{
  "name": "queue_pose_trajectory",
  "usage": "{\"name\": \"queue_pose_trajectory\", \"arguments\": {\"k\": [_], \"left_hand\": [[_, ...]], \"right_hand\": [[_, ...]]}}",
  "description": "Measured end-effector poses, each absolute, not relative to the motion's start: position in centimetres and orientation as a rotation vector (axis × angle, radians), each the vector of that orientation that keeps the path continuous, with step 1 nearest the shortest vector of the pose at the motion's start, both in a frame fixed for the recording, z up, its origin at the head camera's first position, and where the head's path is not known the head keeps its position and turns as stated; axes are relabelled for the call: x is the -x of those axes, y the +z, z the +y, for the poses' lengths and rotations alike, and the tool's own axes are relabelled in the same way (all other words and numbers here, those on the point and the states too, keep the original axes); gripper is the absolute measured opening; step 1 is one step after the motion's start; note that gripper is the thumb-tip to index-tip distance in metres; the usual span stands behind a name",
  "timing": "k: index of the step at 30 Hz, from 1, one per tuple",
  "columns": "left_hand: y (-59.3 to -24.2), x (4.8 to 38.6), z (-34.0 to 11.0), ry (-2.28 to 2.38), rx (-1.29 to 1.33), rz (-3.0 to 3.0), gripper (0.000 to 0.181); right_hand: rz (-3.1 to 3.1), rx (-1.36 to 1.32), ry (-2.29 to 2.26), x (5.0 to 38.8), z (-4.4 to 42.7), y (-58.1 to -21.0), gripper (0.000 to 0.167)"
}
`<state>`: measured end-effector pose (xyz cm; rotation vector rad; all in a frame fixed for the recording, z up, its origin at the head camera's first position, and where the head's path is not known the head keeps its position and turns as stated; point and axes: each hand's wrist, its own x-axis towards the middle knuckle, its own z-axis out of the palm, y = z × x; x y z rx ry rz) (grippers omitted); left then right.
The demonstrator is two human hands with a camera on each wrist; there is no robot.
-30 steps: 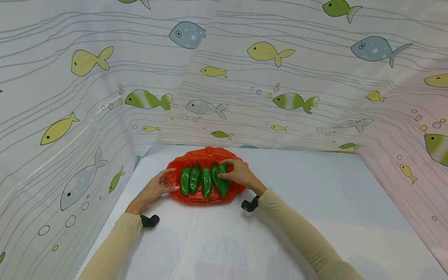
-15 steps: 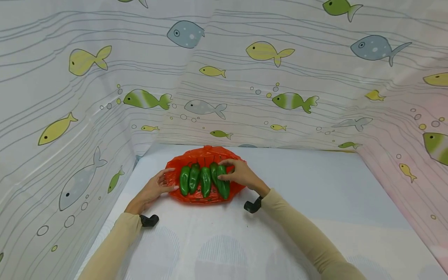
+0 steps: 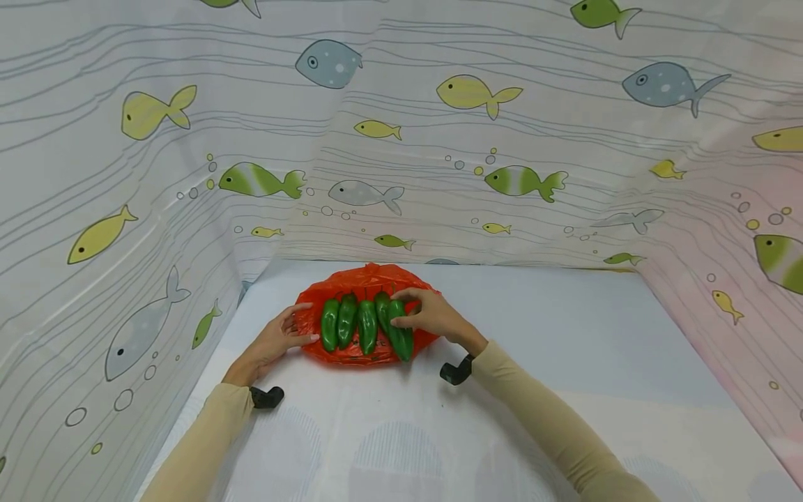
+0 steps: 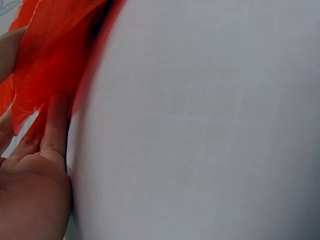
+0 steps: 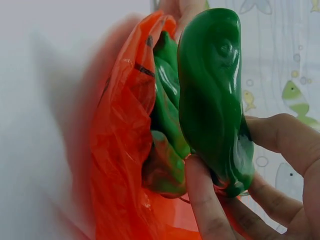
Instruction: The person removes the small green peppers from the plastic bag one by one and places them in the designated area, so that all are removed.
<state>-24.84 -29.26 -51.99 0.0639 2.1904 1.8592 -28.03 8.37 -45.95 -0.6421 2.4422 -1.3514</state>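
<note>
In the head view a crumpled red plastic bag lies spread on the table, with several long green peppers side by side on it. My right hand pinches the rightmost green pepper near its stem end between thumb and fingers. That pepper stands tilted up off the others in the right wrist view. At the bag's left edge is my left hand, its fingers fairly straight and spread. In the left wrist view its fingers rest against the red film, partly covered by it.
The white table extends in front and to the right. Fish-patterned sheets hang behind and on both sides. A black wrist camera sits at the right wrist, another black camera at the left.
The lower end of the rightmost pepper has swung slightly toward the viewer, past the bag's front edge. My right hand keeps its hold, while the left hand stays at the bag's left edge.
</note>
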Motion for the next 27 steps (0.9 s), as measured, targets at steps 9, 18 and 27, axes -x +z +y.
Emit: {"name": "queue_pose_trajectory", "arguments": {"k": [9,18,27], "left_hand": [[-52.0,24.9,-29.2,1.859,-0.053,2.18,0.084],[-51.8,24.8,-29.1,1.868,-0.077,2.181,0.086],[-51.9,24.8,-29.1,1.847,-0.069,2.196,0.085]], "right_hand": [[2.495,0.629,-1.343,28.1,9.5,-45.6,0.055],[2.489,0.609,-1.398,28.1,10.7,-45.2,0.056],[2.482,0.579,-1.437,28.1,12.0,-45.1,0.054]]}}
